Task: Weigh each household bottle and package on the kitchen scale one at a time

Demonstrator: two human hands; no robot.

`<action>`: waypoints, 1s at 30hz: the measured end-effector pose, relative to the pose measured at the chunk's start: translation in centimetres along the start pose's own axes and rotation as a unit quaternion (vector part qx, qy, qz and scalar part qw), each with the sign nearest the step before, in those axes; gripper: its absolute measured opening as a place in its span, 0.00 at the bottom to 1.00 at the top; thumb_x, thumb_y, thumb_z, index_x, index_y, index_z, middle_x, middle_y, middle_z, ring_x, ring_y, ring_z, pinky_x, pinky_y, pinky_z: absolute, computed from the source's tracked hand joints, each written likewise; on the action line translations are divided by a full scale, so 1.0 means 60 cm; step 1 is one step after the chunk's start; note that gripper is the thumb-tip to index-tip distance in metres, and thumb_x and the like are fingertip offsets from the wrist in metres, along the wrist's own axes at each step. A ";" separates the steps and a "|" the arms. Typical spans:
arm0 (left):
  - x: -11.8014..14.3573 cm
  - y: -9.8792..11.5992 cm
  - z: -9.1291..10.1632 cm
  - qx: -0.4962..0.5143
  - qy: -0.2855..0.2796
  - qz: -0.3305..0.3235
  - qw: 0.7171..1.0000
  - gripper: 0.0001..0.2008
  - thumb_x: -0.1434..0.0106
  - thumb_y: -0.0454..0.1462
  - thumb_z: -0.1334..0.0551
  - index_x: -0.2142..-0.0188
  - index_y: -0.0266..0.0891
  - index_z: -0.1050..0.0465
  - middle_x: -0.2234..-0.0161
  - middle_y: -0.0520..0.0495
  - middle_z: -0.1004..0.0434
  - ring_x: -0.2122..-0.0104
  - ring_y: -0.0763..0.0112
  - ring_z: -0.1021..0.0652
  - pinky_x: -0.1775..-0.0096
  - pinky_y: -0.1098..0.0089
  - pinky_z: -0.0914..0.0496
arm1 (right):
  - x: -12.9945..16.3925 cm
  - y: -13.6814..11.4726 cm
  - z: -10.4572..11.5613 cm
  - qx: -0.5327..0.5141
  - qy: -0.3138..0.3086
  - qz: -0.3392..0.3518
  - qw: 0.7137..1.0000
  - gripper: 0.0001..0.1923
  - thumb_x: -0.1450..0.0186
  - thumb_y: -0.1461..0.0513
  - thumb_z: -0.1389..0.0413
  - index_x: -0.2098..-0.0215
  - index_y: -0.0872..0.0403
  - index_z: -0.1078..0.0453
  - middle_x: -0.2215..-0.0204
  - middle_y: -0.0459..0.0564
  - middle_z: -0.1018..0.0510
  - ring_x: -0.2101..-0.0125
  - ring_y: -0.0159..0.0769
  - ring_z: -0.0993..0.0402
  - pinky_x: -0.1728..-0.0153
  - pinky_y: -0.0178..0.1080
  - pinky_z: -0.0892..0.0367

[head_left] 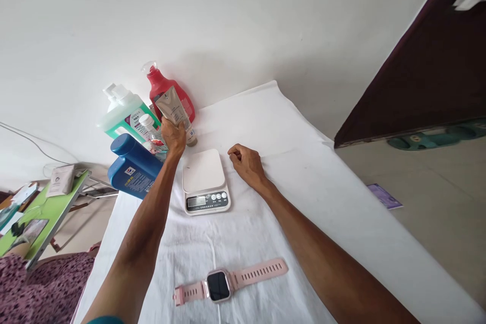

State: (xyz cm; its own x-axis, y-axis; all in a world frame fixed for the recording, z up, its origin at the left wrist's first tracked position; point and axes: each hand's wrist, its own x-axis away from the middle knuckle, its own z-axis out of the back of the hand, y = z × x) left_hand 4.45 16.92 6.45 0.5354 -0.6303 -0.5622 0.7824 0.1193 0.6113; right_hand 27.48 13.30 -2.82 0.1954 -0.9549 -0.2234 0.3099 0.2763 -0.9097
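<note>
My left hand (174,134) is closed around a grey-beige squeeze tube (171,106), cap end down, in front of a red pump bottle (167,86). Just to the right of a white digital kitchen scale (204,171), my right hand (246,163) rests on the cloth with its fingers curled in; whether anything is inside them is hidden. Nothing lies on the scale's plate, and its display looks blank. Nearer to me, a pink smartwatch (218,285) lies flat with its strap spread out.
Left of the tube stand a blue bottle (132,167), a green liquid jug (127,115) and a small clear white-capped bottle (149,125). White cloth (304,182) covers the table, which meets the wall. A green table (56,207) and a person's patterned clothing (45,283) are at left.
</note>
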 end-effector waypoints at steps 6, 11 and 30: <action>0.005 0.018 0.035 0.024 0.011 -0.035 0.999 0.22 0.40 0.30 0.34 0.47 0.38 0.36 0.46 0.34 0.27 0.44 0.53 0.24 0.45 0.54 0.29 | 0.002 -0.001 0.001 -0.004 -0.001 0.002 1.000 0.10 0.38 0.65 0.49 0.67 0.51 0.25 0.72 0.45 0.20 0.72 0.37 0.26 0.63 0.38 0.33; 0.101 0.016 0.121 0.039 0.036 -0.130 0.990 0.25 0.37 0.36 0.33 0.41 0.41 0.36 0.43 0.36 0.28 0.48 0.57 0.22 0.47 0.56 0.26 | 0.000 0.002 -0.001 0.002 0.000 0.010 1.000 0.09 0.38 0.63 0.49 0.67 0.51 0.25 0.72 0.45 0.19 0.71 0.37 0.25 0.62 0.38 0.32; 0.048 -0.028 0.318 -0.072 0.048 -0.071 0.994 0.25 0.42 0.48 0.27 0.49 0.42 0.28 0.50 0.37 0.25 0.46 0.45 0.26 0.44 0.45 0.31 | 0.013 -0.007 -0.002 -0.011 -0.008 -0.029 0.999 0.13 0.43 0.55 0.45 0.66 0.52 0.24 0.72 0.49 0.18 0.73 0.40 0.24 0.67 0.41 0.30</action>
State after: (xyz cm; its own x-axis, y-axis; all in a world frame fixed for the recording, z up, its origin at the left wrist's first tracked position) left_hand -1.40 0.27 14.45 0.4396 -0.5731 -0.6916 0.8856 0.1481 0.4402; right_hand 27.41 12.41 -2.68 0.1930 -0.9673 -0.1647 0.3003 0.2180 -0.9286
